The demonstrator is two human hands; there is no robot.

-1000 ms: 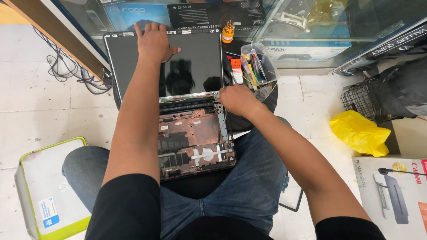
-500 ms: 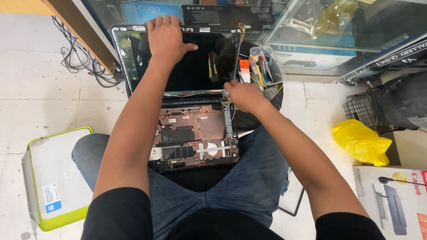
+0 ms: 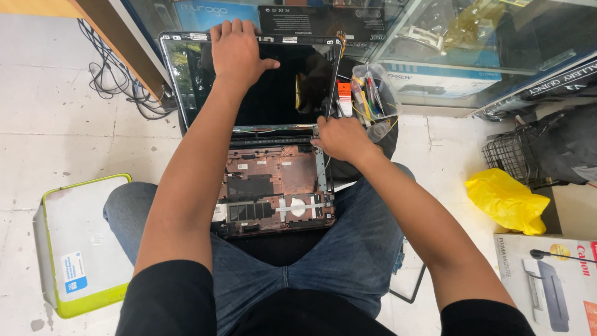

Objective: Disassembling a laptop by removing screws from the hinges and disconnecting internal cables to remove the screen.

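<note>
Here, an opened laptop (image 3: 273, 186) lies across my lap, its stripped base (image 3: 273, 193) toward me and its screen (image 3: 261, 87) tilted away. My left hand (image 3: 237, 53) rests flat on the screen's upper part, fingers (image 3: 233, 28) together and hooked over the top edge, thumb (image 3: 267, 64) spread to the right on the dark glass. My right hand (image 3: 341, 138) sits at the right hinge corner, where screen meets base; its fingers are curled together and pressed on that corner, though I cannot tell whether they pinch anything.

Edges: the screen's right edge stands just left of a clear tub (image 3: 373, 99) of small tools, which is close beyond my right knuckles. The screen's top edge, under my left fingertips, nearly meets a glass cabinet (image 3: 472, 56). The base's near edge ends at my jeans.

Open room: bare tile (image 3: 56, 137) spreads left of my left forearm, with cables (image 3: 112, 74) up beside the screen's left edge and a white, green-rimmed device (image 3: 81, 242) by my left knee. Right of my right forearm, tile runs out to a yellow bag (image 3: 507, 199), a wire basket (image 3: 516, 155) and a printer box (image 3: 550, 280), all well apart from the fingers.
</note>
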